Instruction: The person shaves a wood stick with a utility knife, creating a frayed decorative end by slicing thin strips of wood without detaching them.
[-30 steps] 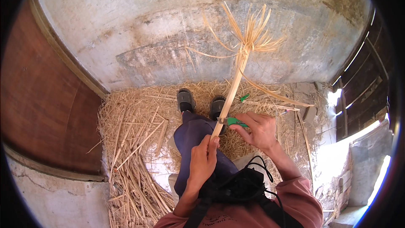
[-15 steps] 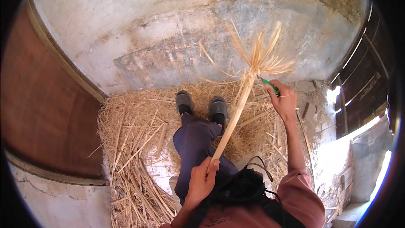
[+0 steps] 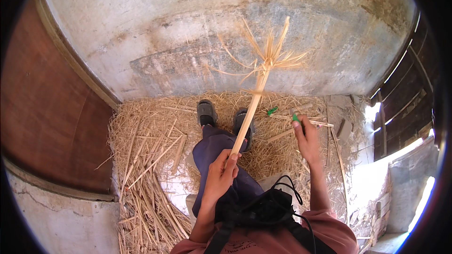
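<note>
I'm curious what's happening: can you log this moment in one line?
left hand: grips split stalk | right hand: holds green tool | ground: straw

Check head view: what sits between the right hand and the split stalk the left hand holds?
In the head view, only loose straw litter on the ground shows in the gap between the right hand and the split stalk, gripped by the left hand. A small green piece lies just above that stretch.
</note>
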The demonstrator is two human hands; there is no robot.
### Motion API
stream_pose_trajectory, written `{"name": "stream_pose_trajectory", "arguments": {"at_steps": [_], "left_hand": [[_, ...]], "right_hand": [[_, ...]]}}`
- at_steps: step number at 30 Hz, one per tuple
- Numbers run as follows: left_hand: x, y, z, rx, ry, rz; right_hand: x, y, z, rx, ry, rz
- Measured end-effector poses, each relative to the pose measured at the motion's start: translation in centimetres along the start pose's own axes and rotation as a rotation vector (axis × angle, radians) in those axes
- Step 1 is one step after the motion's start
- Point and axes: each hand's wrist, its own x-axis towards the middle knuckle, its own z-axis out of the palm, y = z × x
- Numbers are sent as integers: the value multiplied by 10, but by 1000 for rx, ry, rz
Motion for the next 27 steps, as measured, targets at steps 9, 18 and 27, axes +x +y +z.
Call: {"name": "stream_pose_trajectory", "arguments": {"at_steps": [9, 18, 27], "left_hand": [[-4, 26, 15, 165, 34, 116], [-9, 33, 20, 258, 73, 188], [-11, 39, 22, 324, 90, 184]], "right_hand": [[-21, -54, 26, -126, -84, -523], [-27, -71, 39, -212, -111, -671], [-27, -76, 39, -232, -76, -644]]}}
